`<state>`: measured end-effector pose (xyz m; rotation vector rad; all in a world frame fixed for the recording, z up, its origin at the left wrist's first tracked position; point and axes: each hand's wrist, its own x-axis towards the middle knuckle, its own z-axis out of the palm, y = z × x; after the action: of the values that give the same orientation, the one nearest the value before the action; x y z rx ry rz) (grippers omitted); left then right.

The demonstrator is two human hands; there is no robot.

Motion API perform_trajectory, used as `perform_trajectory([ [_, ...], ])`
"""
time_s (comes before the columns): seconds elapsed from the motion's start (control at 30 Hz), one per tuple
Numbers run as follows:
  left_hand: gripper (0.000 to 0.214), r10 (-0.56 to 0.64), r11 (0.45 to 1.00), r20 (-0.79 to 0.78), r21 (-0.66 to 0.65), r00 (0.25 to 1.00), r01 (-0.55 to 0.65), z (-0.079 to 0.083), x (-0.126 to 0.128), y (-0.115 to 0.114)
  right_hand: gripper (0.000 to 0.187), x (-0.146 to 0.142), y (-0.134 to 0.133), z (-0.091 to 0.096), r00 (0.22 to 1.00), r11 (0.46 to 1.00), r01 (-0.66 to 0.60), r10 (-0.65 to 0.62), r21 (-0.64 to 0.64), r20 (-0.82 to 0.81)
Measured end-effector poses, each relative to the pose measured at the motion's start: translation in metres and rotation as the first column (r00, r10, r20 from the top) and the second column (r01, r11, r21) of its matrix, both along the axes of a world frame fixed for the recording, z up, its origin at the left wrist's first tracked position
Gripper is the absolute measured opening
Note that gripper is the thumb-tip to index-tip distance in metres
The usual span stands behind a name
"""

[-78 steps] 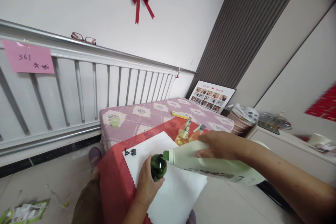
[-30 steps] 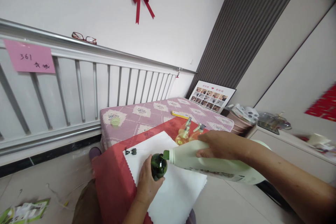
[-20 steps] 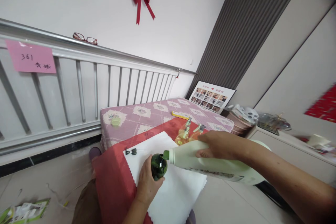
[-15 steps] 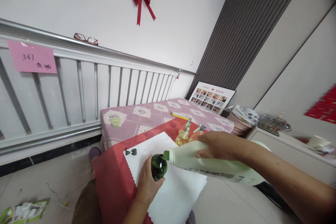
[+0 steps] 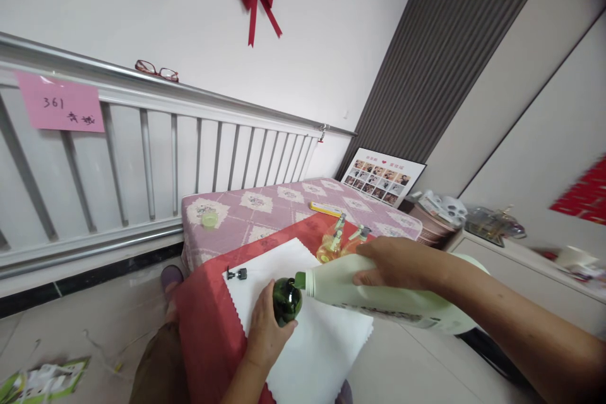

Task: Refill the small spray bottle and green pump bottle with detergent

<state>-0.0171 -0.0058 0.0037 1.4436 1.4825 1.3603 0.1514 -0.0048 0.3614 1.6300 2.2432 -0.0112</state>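
Note:
My left hand (image 5: 267, 325) is wrapped round a dark green bottle (image 5: 286, 304) over the white cloth (image 5: 315, 350). My right hand (image 5: 386, 262) grips a large pale green jug (image 5: 402, 303) that lies tilted on its side in the air. The jug's green spout touches or nearly touches the mouth of the bottle; whether liquid runs between them I cannot tell. A black pump top (image 5: 237, 273) rests on the cloth to the left. Beyond the jug's neck stand yellow and orange pump bottles (image 5: 330, 245), partly hidden by it.
A red cloth (image 5: 203, 322) lies under the white one, on a bed-like surface with a patterned pink cover (image 5: 255, 202). A pale green cap (image 5: 209, 219) and a yellow box (image 5: 326, 209) lie on that cover. A radiator (image 5: 161, 158) lines the wall; cabinets stand at the right.
Both hands, the bottle and the jug hold almost the same places. The knee at the lower left has shifted slightly right, and the view has moved a little.

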Motion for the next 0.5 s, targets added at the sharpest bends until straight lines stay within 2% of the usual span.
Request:
perform_trajectory([
  [0.27, 0.095, 0.005, 1.0, -0.002, -0.001, 1.0, -0.005, 0.001, 0.0012, -0.0008, 0.034, 0.0005, 0.0003, 0.0001, 1.0, 1.0, -0.002, 0.002, -0.005, 0.009],
  [0.5, 0.094, 0.005, 1.0, 0.005, 0.007, 1.0, -0.005, 0.0003, 0.0002, -0.0007, 0.03, 0.0, -0.001, 0.0001, 0.998, 1.0, -0.007, 0.008, 0.02, -0.059],
])
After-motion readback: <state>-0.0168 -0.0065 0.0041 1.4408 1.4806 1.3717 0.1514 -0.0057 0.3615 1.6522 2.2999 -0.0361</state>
